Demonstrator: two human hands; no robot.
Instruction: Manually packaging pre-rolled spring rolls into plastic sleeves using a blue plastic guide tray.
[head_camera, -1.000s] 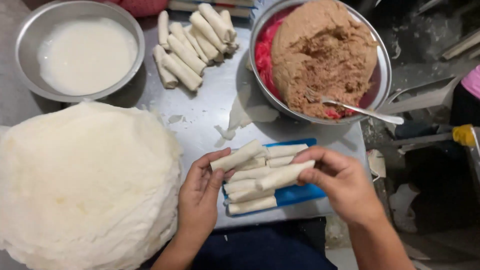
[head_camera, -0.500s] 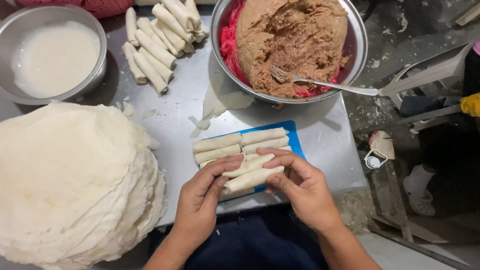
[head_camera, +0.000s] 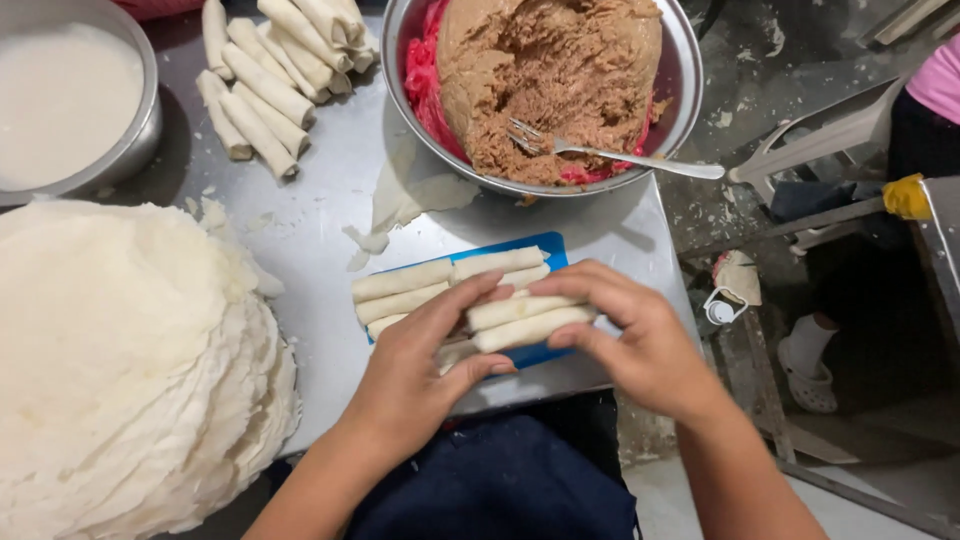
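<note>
Both hands are on the thin white rolls (head_camera: 520, 318) at the near edge of the blue board (head_camera: 545, 250). The right hand (head_camera: 640, 345) curls its fingers over the right ends of two or three rolls and pinches them. The left hand (head_camera: 415, 375) lies more flat, with its fingers pressed on the left ends of the same rolls. So both hands are closed on the rolls, and the rolls lie on the board, not lifted.

More rolls lie side by side on the far part of the board, so this small batch looks about full. A heap of finished rolls (head_camera: 270, 70) sits at the back of the metal table (head_camera: 330, 200), so a good many are already made.

There looks to be a lot left. The big stack of round white wrappers (head_camera: 120, 370) on the left is tall. The metal bowl (head_camera: 690, 60) holds a high mound of brown filling (head_camera: 560, 70) with a fork (head_camera: 620, 155) in it. A second bowl of white paste (head_camera: 60, 100) sits at the back left.
</note>
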